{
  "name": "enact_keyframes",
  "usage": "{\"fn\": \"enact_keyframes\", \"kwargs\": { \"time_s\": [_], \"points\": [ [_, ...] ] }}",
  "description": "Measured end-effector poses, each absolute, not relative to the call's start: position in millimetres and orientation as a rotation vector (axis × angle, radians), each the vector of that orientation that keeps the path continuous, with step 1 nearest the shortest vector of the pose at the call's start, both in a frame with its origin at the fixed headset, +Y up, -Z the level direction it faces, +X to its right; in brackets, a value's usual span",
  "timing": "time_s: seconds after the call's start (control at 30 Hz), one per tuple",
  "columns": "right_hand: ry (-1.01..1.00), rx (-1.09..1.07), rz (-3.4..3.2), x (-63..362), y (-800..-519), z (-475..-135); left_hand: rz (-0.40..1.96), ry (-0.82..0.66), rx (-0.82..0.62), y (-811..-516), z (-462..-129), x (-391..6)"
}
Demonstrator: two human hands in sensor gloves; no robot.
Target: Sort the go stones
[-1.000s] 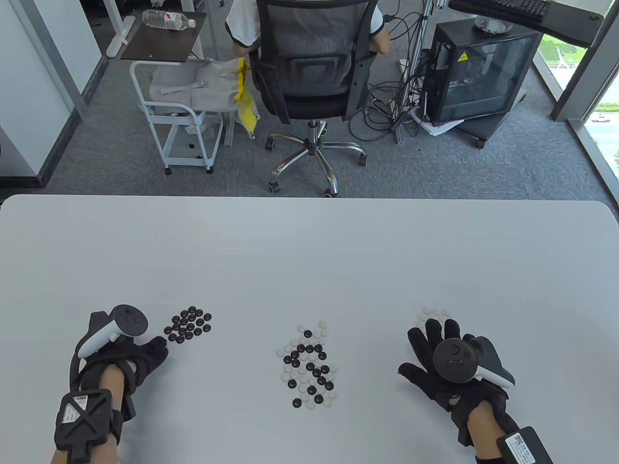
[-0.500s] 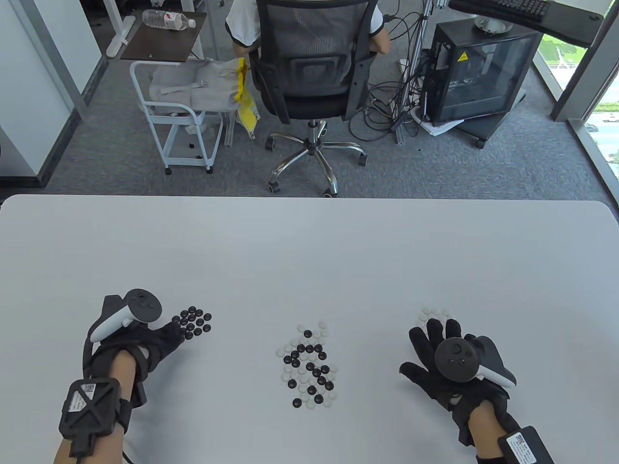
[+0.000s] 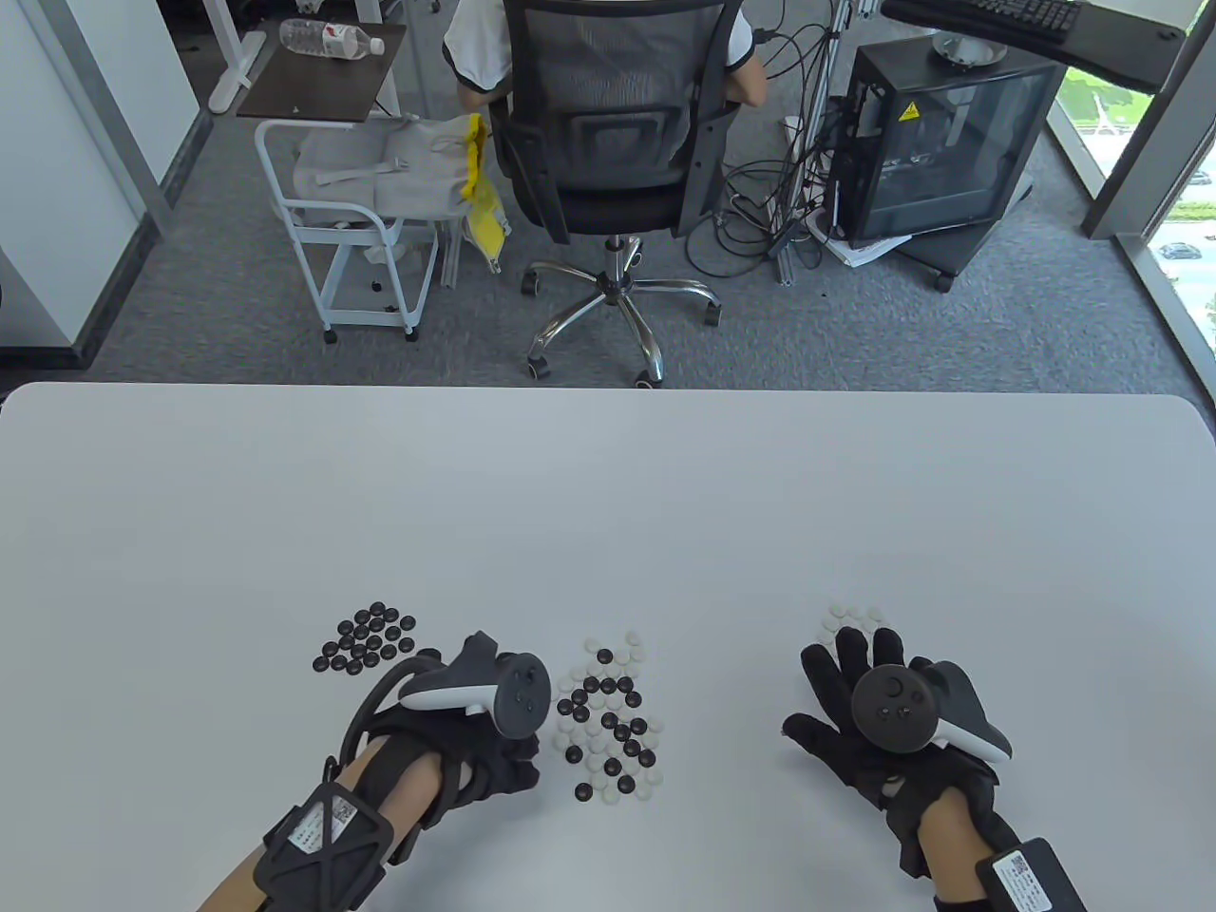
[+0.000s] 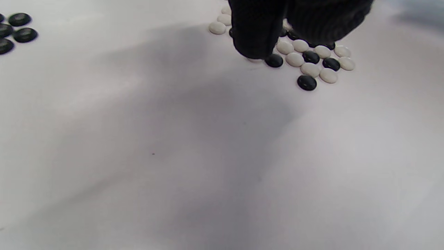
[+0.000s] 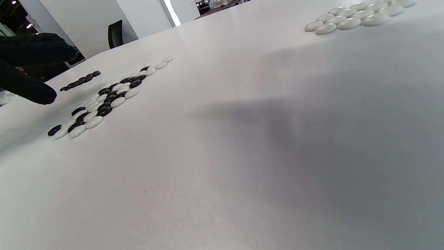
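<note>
Centrally placed on the surface (image 3: 608, 494): the mixed pile (image 3: 608, 722) of black and white stones, with a sorted black cluster (image 3: 366, 638) well apart to its left and a sorted white cluster (image 3: 852, 617) well apart to its right. Hovering at the pile's left edge: the left hand (image 3: 494, 731), fingers (image 4: 255, 31) curled down over the nearest stones, nothing plainly pinched, real closure impossible to tell. Resting flat and spread just below the white cluster, holding nothing: the right hand (image 3: 874, 722). Best judged as a pick of one black stone (image 4: 274, 60) from the near rim. Worth aiming for an outlying stone, pinching by the edges, lifting straight up to avoid dragging white neighbours, then carrying across to the black cluster without scattering either group.
</note>
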State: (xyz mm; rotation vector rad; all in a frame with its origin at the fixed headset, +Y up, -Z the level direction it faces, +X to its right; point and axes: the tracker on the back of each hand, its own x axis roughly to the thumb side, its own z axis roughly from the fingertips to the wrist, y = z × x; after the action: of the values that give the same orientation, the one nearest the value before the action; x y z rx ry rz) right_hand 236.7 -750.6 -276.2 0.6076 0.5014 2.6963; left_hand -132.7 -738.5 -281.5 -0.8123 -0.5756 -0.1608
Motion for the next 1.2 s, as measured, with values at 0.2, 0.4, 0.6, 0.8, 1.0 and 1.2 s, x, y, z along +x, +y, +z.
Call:
{"fn": "enact_keyframes", "kwargs": {
  "time_s": [0.2,0.4,0.6,0.8,1.0,1.2],
  "points": [
    [0.496,0.615,2.696,236,-750,-276,-0.216,-0.615,-0.844,-759,-280,-109],
    [0.483,0.619,2.692,238,-750,-276,-0.23,-0.59,-0.853,-765,-268,-125],
    [0.492,0.626,2.696,237,-751,-276,-0.114,-0.369,-0.848,-763,-269,-208],
    [0.486,0.63,2.698,236,-751,-275,0.05,-0.08,-0.852,-763,-285,-300],
    [0.489,0.62,2.696,236,-751,-275,0.213,0.06,-0.853,-771,-301,-346],
    [0.484,0.622,2.693,236,-751,-275,0.246,0.125,-0.86,-774,-312,-357]
  ]
}}
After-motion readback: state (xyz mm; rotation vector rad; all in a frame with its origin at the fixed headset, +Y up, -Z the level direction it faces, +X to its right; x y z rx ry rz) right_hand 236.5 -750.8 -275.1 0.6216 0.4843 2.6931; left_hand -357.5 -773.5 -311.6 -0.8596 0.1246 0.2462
